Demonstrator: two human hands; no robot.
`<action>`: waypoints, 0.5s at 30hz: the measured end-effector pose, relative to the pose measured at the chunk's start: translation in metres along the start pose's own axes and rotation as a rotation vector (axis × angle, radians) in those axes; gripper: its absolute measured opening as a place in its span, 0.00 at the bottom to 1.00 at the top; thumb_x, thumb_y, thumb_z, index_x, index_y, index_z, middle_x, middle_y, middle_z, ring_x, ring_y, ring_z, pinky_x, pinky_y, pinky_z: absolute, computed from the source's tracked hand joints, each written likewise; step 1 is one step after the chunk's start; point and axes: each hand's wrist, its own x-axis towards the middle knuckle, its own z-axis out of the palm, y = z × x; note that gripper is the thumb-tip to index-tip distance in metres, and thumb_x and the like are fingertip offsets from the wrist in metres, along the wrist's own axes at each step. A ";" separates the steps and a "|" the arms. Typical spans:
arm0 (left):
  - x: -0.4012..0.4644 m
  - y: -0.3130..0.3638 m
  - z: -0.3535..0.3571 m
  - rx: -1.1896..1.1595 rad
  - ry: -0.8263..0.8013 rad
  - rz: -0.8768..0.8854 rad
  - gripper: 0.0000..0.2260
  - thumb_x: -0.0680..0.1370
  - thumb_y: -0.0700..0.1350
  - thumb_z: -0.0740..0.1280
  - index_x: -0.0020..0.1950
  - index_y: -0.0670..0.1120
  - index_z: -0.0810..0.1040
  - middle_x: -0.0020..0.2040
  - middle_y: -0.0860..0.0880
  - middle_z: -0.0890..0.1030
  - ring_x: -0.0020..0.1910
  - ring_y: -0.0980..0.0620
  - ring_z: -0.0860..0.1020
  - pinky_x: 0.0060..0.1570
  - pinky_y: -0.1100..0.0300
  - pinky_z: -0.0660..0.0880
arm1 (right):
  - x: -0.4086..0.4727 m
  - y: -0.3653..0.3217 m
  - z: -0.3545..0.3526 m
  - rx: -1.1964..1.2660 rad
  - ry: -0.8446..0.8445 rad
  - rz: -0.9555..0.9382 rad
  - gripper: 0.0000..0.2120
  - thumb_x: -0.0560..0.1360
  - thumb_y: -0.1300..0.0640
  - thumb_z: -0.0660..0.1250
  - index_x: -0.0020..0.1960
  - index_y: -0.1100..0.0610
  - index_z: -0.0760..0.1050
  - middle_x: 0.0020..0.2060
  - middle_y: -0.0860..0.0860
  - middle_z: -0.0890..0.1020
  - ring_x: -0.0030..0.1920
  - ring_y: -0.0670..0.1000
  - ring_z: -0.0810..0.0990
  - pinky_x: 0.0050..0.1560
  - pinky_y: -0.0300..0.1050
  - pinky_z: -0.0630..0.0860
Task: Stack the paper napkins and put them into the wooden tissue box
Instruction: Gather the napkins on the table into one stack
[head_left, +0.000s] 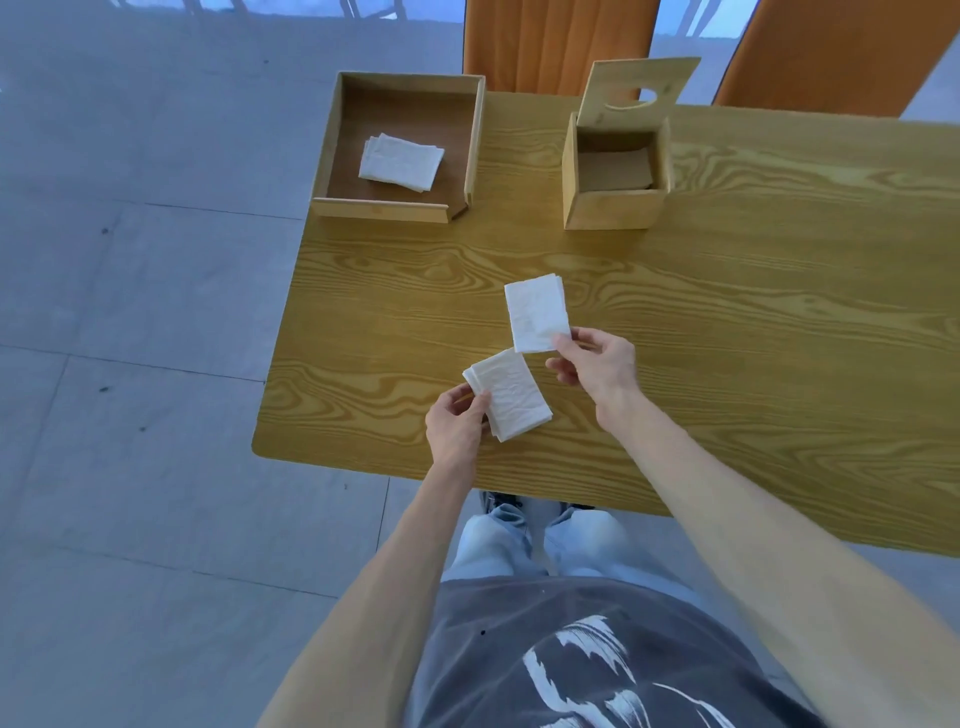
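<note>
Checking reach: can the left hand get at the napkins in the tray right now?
Probably not yet: the left hand already grips a napkin stack. The path to the tray napkins looks clear otherwise.

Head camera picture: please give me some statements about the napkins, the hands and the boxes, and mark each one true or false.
1. The right hand holds a napkin. True.
2. The left hand is empty. False: its grip is on a small napkin stack.
3. The tissue box has its lid shut. False: the lid stands up, open.
4. More napkins lie in the open tray. True.
5. The tray stands on the floor. False: it is on the table.
</note>
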 end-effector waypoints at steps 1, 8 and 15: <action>0.000 0.000 0.000 0.002 -0.001 -0.002 0.14 0.77 0.41 0.72 0.62 0.42 0.78 0.49 0.49 0.84 0.47 0.50 0.84 0.46 0.54 0.83 | -0.005 0.003 -0.003 0.001 -0.053 0.011 0.09 0.75 0.61 0.73 0.55 0.59 0.80 0.42 0.54 0.86 0.34 0.46 0.85 0.37 0.41 0.81; -0.003 0.001 0.000 0.012 -0.001 0.017 0.15 0.77 0.41 0.72 0.63 0.41 0.78 0.51 0.46 0.84 0.47 0.51 0.84 0.38 0.61 0.81 | -0.019 0.041 -0.020 -0.144 -0.249 0.101 0.13 0.73 0.60 0.75 0.57 0.62 0.80 0.42 0.56 0.87 0.35 0.47 0.84 0.37 0.41 0.81; -0.005 0.002 0.000 0.026 0.009 0.016 0.16 0.77 0.42 0.72 0.64 0.40 0.78 0.54 0.44 0.84 0.48 0.50 0.84 0.37 0.63 0.80 | -0.017 0.056 -0.022 -0.215 -0.258 0.110 0.13 0.74 0.59 0.75 0.56 0.62 0.80 0.43 0.56 0.86 0.34 0.47 0.83 0.34 0.40 0.80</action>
